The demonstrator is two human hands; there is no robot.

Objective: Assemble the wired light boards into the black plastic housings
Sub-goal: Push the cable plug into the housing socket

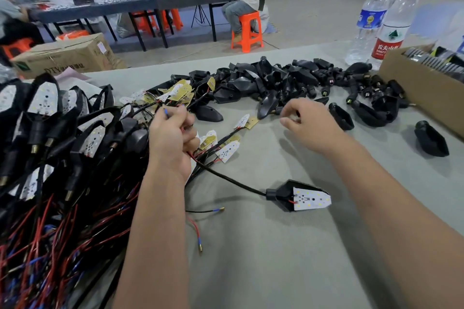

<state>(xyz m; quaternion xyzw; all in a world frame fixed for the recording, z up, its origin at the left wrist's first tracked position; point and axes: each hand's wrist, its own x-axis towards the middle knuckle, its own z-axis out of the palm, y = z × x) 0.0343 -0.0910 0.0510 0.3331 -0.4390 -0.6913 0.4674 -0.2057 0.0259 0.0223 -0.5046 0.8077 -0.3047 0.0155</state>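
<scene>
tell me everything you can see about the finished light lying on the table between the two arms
The finished light is a black, glossy-looking plastic housing, pointed at its far corner, with a white light board seated in its open face. The board carries small yellowish LEDs and dark holes; a red wire shows at its left end. A black cable leaves a round collar and runs left toward the left hand. It lies face up on the grey table, untouched by either hand.

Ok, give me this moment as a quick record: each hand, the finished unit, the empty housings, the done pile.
left hand: grips a bundle of wires
right hand: fingers loosely curled, holds nothing, over the table
finished unit: board seated in housing, lying in front of the forearms
empty housings: heaped beyond the right hand
done pile: stacked on the left
loose boards: beside the left hand
</scene>
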